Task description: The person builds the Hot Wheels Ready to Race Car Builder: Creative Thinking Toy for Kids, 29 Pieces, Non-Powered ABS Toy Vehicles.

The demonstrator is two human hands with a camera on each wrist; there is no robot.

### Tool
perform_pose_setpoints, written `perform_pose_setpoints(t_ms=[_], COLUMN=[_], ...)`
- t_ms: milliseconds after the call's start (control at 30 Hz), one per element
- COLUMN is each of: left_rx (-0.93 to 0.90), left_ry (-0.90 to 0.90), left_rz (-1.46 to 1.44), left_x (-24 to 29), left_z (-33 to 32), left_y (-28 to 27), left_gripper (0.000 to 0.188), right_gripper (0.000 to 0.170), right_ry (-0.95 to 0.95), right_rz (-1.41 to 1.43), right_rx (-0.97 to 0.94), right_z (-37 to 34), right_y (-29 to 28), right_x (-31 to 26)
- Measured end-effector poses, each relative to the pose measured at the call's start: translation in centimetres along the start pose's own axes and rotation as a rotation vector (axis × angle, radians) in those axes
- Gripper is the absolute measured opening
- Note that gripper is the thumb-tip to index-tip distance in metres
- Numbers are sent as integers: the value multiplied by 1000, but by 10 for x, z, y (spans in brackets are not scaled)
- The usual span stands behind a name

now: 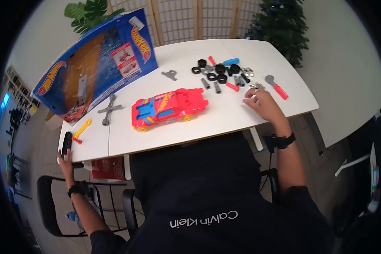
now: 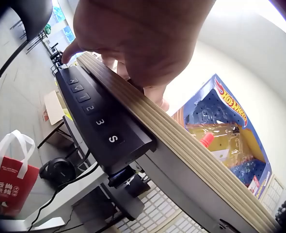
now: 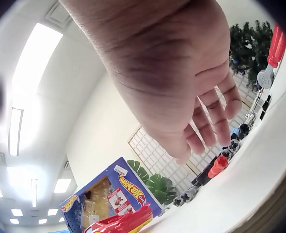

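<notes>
My left hand [image 1: 66,164] rests at the table's front left corner, fingertips right by a black ribbed piece [image 1: 67,143]. In the left wrist view its thumb is near the end of a black button panel [image 2: 97,116] under the table edge. My right hand [image 1: 264,105] hovers at the right side of the table, fingers loosely bent and holding nothing. Just beyond it lie small silver pieces [image 1: 257,86] and a red bolt [image 1: 232,87]. A red toy car [image 1: 171,109] with blue and yellow parts stands between the hands.
Black tyres [image 1: 220,69], grey bolts [image 1: 217,87] and a blue-handled screwdriver [image 1: 232,62] lie at the back right, a red-handled ratchet [image 1: 279,91] farther right. A grey cross wrench [image 1: 109,111], yellow wrench [image 1: 83,128] and blue toy box [image 1: 142,63] are on the left.
</notes>
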State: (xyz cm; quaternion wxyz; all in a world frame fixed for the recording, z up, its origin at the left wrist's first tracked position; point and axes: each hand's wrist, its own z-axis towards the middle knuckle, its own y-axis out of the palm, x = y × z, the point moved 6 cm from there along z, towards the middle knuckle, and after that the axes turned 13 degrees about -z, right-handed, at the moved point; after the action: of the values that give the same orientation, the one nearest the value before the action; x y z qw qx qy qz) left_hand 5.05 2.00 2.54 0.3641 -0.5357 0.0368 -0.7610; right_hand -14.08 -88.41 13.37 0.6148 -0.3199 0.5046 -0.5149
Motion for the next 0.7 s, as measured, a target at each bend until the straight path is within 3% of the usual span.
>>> perform_pose_setpoints(t_ms=[67,133,267,333,400,467,533,600,667,700], left_rx=[21,138,453,497,557,260,-141,-360,-682,-697], left_ry=[-1,87,209,302,409,316,314,652,997,923], left_rz=[-239,-102,65,-62,-182,-425,-647,-434,-319,-365], left_x=[-46,-34,114,218,259,270,313,393,436,449], left_z=[21,19,-37,-68,-82,-78,-99,-142,-168,-174], left_y=[-8,-32,-75,-48,-37,2,67,125,160,172], left_gripper=[73,70,51,43,35,24,22,25,26,31], right_gripper=[25,24,23,24,28,30,33,37,36,35], right_ry=[75,19,93,83,138,138,153,139,68,68], right_rz=[13,-50,-30,-79,-157,-143,-129,-176,-227,-239], right_rx=[-36,-26,-46,-35,-22,12,30,-2,50,51], right_z=[-8,-11,-12,-14,-7,-4,-4,3,16,27], right_y=[-4,-1,-6,-11,-15,-17,-15,-5,-6,-15], right_x=[5,5,4,2,7,5,5,4,2,-8])
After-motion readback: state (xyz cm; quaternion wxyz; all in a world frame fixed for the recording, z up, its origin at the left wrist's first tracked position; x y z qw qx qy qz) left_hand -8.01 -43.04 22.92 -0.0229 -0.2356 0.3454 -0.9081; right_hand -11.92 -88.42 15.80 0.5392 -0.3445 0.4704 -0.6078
